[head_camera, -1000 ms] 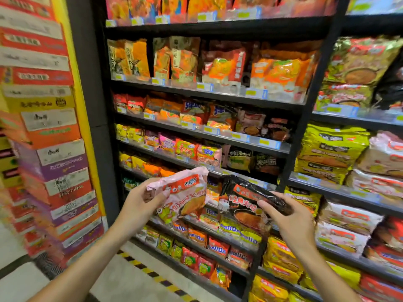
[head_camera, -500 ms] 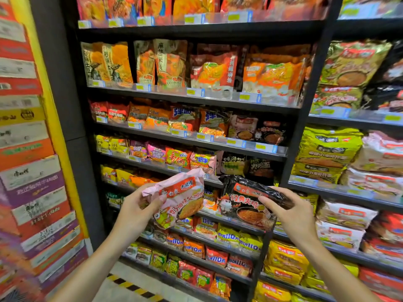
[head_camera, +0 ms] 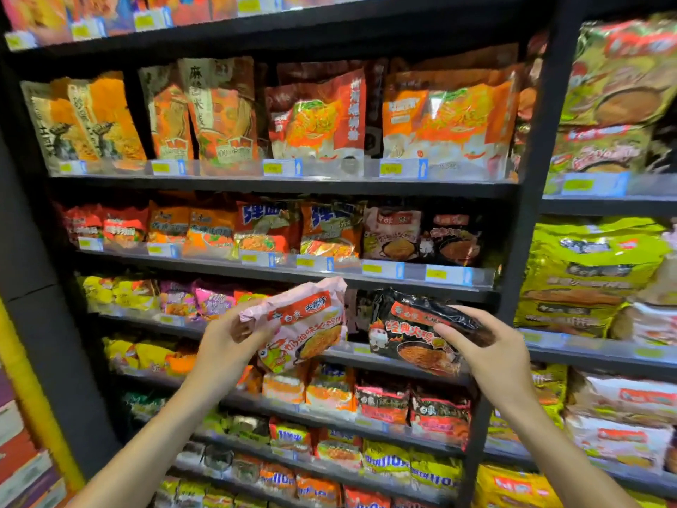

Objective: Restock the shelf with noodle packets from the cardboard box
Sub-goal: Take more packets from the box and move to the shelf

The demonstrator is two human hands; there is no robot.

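While each of the hands grips one packet, left (head_camera: 219, 346) the pink packet (head_camera: 304, 324), right (head_camera: 487, 350) the black packet (head_camera: 417, 331), neither is on the shelf (head_camera: 366, 278) yet.

A black upright post (head_camera: 527, 229) divides two shelving bays; a yellow wall strip (head_camera: 33, 416) runs lower left.

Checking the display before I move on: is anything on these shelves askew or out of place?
Nothing is spilled or torn. The only loose stock is in hand: the left hand grips a pink packet, the right hand a black packet. Shelved packets lean unevenly, but none hang over an edge.
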